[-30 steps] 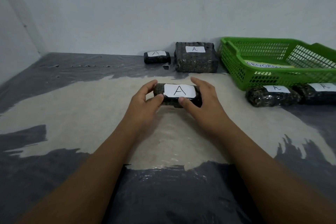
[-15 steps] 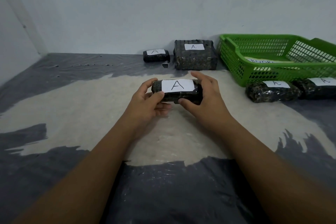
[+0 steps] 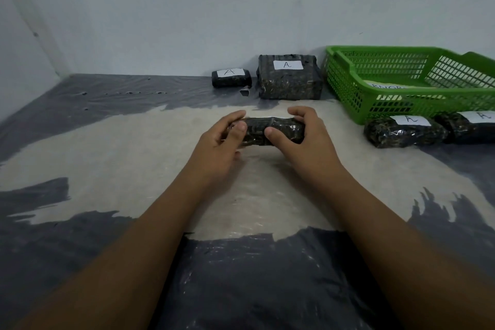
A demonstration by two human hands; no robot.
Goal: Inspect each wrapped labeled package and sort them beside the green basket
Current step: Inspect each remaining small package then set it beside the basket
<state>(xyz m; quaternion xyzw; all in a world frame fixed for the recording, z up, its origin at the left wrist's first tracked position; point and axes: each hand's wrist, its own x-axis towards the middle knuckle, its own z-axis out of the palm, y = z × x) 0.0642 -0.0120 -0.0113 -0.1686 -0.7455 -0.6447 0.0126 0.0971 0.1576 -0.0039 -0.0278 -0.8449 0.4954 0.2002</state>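
Observation:
A dark wrapped package (image 3: 270, 132) sits between both hands at the middle of the floor, its white label turned out of sight. My left hand (image 3: 222, 142) grips its left end and my right hand (image 3: 302, 139) grips its right end, thumbs on the near face. The green basket (image 3: 401, 104) stands at the right by the wall. Two labeled "A" packages lie in front of the basket, one (image 3: 404, 131) nearer me and another (image 3: 474, 126) at the frame's edge. By the wall lie a small "A" package (image 3: 231, 78) and a large "A" package (image 3: 289, 78).
The floor is covered with dark plastic sheeting (image 3: 254, 281) and a pale worn patch (image 3: 120, 158) under the hands. White walls close the back and left. A paper with writing (image 3: 388, 86) lies inside the basket.
The package has been rolled in my hands so its "A" label, facing me earlier, now faces away. Both hands kept their grip on the ends.

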